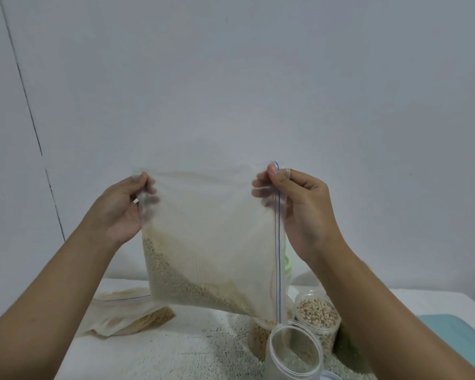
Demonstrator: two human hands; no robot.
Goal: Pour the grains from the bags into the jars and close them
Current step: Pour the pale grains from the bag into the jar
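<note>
A clear zip bag [211, 242] is held up above the worktop [176, 352], turned sideways, so that its blue zip strip [279, 242] runs vertically along the right edge. The upper left corner is pinched by the left hand [118, 212], thumb in front and fingers behind the film. The top of the zip edge is pinched by the right hand [299, 209] in the same way. The grains [176, 281] are gathered along the lower left of the bag. The lower end of the zip strip hangs just above the mouth of an empty jar [295, 352]. Whether the zip is parted cannot be told.

Just behind it, a filled jar [317, 315] stands without a lid. A second bag [121, 316] lies on the worktop to the left.

Judgement: pouring is not yet begun. The zip should be confirmed open at its lower end only, forming a narrow spout. That end is best lowered into the jar mouth before the left corner is raised. A slow lift is advised, as loose film may fold and release the grains in a rush.
</note>
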